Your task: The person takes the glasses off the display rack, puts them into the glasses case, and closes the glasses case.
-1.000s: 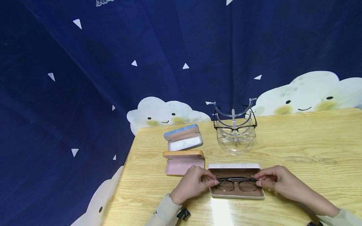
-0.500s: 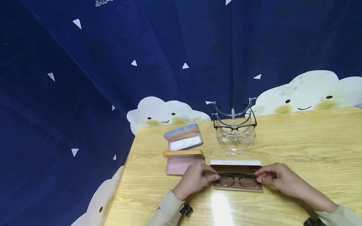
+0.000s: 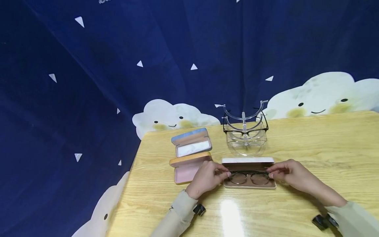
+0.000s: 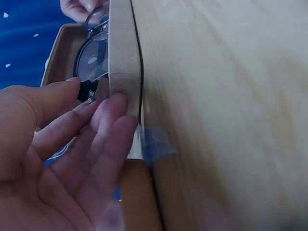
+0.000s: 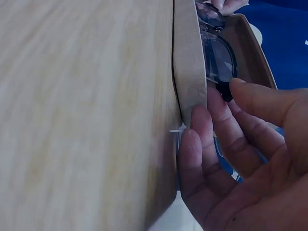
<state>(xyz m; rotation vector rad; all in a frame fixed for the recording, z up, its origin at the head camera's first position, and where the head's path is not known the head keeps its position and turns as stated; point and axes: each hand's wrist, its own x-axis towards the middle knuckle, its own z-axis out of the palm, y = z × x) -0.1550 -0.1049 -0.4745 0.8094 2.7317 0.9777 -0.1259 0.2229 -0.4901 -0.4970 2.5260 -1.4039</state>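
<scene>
A white glasses case (image 3: 248, 160) with a brown lining lies with its lid raised on the table. Dark-topped eyeglasses (image 3: 238, 178) sit in its lower half, lenses toward the person. At the glasses' left end, the left hand (image 3: 205, 178) pinches the frame corner between thumb and index finger. Mirroring it, the right hand (image 3: 294, 175) pinches the right corner. Both wrist views show the other fingertips against the case's outer side wall (image 4: 126, 62). How far the glasses are seated in the case is hard to tell.
An orange case (image 3: 185, 172) with pink lining stands open left of the white one, partly behind the left hand. Beyond it is a blue case (image 3: 193, 148) holding a white cloth. A clear stand (image 3: 244, 123) carrying eyeglasses (image 3: 260, 130) rises at the back of the table (image 3: 325, 148).
The white case, with the glasses and both hands, has slid away from the person toward the stand. The orange case has turned slightly beside the left hand. Both hands keep their pinch.
</scene>
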